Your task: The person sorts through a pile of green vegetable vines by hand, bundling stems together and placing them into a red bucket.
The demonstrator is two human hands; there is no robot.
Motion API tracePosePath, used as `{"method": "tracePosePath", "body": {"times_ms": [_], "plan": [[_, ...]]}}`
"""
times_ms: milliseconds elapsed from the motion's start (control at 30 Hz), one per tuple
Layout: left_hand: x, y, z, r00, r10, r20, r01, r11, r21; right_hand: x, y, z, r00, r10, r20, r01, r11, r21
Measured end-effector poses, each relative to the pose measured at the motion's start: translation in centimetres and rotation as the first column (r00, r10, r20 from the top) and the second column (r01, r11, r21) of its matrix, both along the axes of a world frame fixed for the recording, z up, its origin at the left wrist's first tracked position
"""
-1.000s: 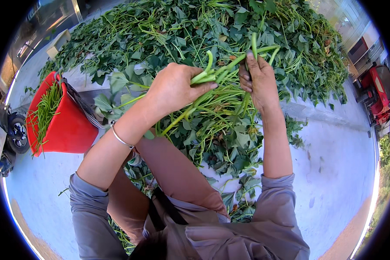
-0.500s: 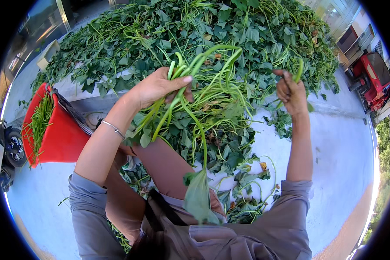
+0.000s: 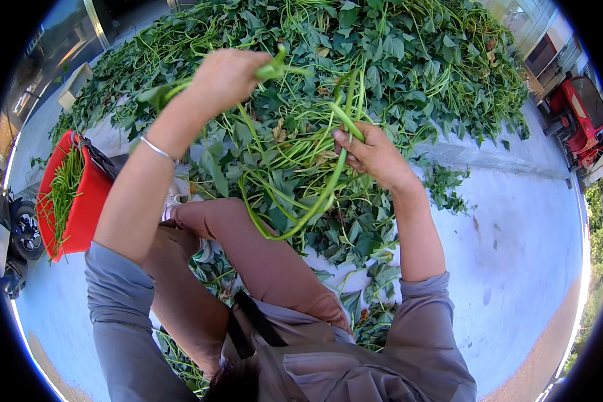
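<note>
My left hand (image 3: 226, 77), raised and slightly blurred, is closed round thick green stems (image 3: 273, 70) whose cut ends stick out past the fingers; a leaf trails on its other side. Lower and to the right, my right hand (image 3: 376, 155) pinches long green vine stems (image 3: 347, 122) between thumb and fingers. One of these stems loops down over my knee. Beneath both hands lies a pile of loose leafy vines (image 3: 295, 151), which look like sweet potato vines, tangled with bare stems.
A large heap of leafy vines (image 3: 382, 47) spreads across the far side. At the left stands a red bucket (image 3: 90, 208) holding cut green stems (image 3: 65, 191). Beyond it is a vehicle wheel (image 3: 25, 228). A red vehicle (image 3: 586, 110) is parked at the far right, past the pale concrete floor (image 3: 516, 234).
My left hand has moved up and left with stems in it. My right hand has come left, toward the middle, onto the long stems. The large leaf hanging over my lap is gone from there.
</note>
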State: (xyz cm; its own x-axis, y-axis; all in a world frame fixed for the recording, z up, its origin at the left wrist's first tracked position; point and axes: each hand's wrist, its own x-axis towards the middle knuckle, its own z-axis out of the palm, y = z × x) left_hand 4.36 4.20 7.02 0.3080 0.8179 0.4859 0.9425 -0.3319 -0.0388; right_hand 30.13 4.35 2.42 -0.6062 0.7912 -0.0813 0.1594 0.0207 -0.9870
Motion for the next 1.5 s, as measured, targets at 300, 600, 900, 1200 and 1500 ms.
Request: {"method": "tracePosePath", "body": {"times_ms": [300,600,900,1200,1500], "plan": [[-2.8,-2.2,-0.1,0.57,0.139,0.81,0.334,0.862,-0.383,2.7,2.9,-0.1,0.918,-0.164,-0.361,0.082,0.969,-0.232],[6.2,-5.8,-5.2,0.102,0.317,0.943,0.734,0.615,-0.286,-0.6,3.0,0.6,0.929,-0.134,-0.346,0.041,0.964,-0.263],[7.6,-9.1,-7.8,0.567,0.181,0.803,0.26,0.886,-0.384,-1.3,5.0,1.8,0.808,-0.301,-0.507,0.158,0.939,-0.307],[4.9,-6.4,-4.7,0.393,0.135,0.909,0.209,0.95,-0.231,-7.8,-1.6,-5.2,0.816,-0.157,-0.556,-0.097,0.912,-0.399],[-3.1,-2.1,-3.0,0.789,0.214,0.576,0.042,0.917,-0.397,7.9,9.4,0.6,0.987,-0.11,0.115,0.077,0.963,0.259]]}}
